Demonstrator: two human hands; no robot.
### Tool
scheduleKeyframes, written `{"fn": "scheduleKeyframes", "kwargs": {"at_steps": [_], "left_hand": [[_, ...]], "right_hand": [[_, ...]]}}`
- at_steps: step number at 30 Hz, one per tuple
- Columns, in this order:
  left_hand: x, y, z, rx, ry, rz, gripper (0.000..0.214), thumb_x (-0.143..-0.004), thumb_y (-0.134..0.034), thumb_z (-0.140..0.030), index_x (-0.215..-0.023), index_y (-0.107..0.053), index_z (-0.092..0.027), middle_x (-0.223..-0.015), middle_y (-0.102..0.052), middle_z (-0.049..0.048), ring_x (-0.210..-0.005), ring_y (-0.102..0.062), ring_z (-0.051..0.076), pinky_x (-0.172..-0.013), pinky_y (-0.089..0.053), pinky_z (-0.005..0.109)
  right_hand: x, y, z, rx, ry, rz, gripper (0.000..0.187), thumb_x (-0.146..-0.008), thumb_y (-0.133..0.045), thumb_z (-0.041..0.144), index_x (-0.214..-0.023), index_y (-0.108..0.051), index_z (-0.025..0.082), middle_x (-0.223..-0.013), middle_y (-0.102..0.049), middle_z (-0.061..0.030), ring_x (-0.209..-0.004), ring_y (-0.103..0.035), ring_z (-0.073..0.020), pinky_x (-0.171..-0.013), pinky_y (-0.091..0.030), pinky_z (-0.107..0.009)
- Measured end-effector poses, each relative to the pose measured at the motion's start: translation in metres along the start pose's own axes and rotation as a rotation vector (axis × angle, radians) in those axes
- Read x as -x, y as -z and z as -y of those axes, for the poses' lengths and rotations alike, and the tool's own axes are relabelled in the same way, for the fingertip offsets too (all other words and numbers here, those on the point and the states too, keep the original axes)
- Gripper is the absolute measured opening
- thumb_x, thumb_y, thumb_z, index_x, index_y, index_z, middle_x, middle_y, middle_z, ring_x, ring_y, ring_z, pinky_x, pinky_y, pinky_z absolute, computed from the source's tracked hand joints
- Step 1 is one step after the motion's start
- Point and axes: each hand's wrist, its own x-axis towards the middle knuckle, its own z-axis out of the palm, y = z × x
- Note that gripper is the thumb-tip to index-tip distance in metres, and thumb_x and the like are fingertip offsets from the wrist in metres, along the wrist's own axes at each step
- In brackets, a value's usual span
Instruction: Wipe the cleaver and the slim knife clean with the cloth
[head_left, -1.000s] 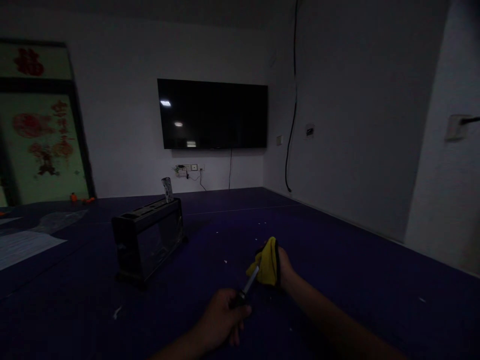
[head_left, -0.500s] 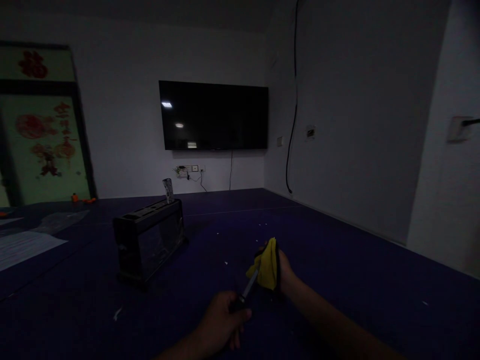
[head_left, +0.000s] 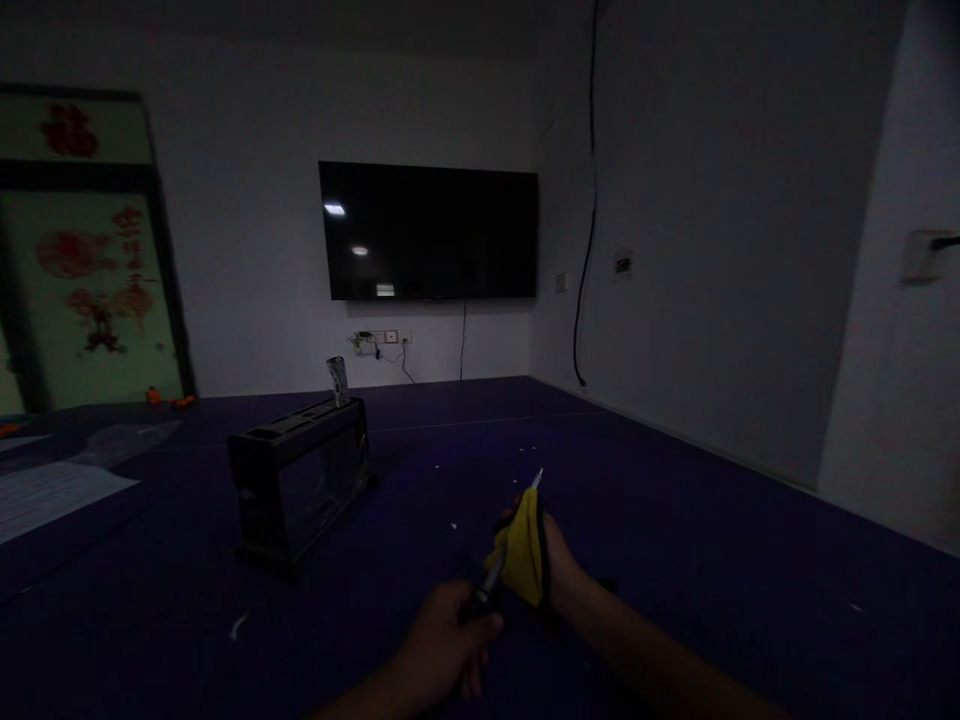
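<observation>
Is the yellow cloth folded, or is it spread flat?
Folded: the yellow cloth bends into a peak and hides the middle of the blade; its tip shows.

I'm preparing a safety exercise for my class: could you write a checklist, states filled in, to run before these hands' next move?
1. Left hand gripping the knife by its handle: ok.
2. Yellow cloth around the blade: ok.
3. Blade tip covered: not ok, it pokes past the cloth.
4. Right hand clear of the edge: cannot tell, cloth hides it.
5. Black holder upright: ok.
</observation>
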Motion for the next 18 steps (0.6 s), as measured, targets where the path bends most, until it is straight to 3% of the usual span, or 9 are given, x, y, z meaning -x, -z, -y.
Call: {"fn": "scheduleKeyframes", "kwargs": {"at_steps": [13, 18], "left_hand": [[-0.0007, -0.0002, 0.0021, 0.019, -0.006, 0.001, 0.038, -0.065, -0.055, -0.051, -0.077, -0.042, -0.017, -0.049, -0.05, -0.0059, -0.031, -0.046, 0.008, -0.03, -0.029, 0.018], [-0.0023, -0.0017, 0.0037, 0.033, -0.014, -0.004, 0.038, -0.065, -0.054, -0.052, -0.074, -0.041, -0.017, -0.047, -0.05, -0.0058, -0.03, -0.045, 0.008, -0.031, -0.029, 0.019]], "right_hand": [[0.0055, -0.0084, -0.0005, 0.099, -0.106, -0.04, 0.033, -0.079, -0.041, 0.043, -0.062, -0.057, 0.02, -0.05, -0.059, -0.002, -0.045, -0.055, -0.0175, -0.049, -0.043, -0.03], [0.0022, -0.0086, 0.0054, 0.137, -0.099, -0.029, 0.027, -0.077, -0.044, 0.036, -0.062, -0.057, 0.019, -0.048, -0.058, -0.0029, -0.044, -0.055, -0.0182, -0.049, -0.044, -0.031]]}}
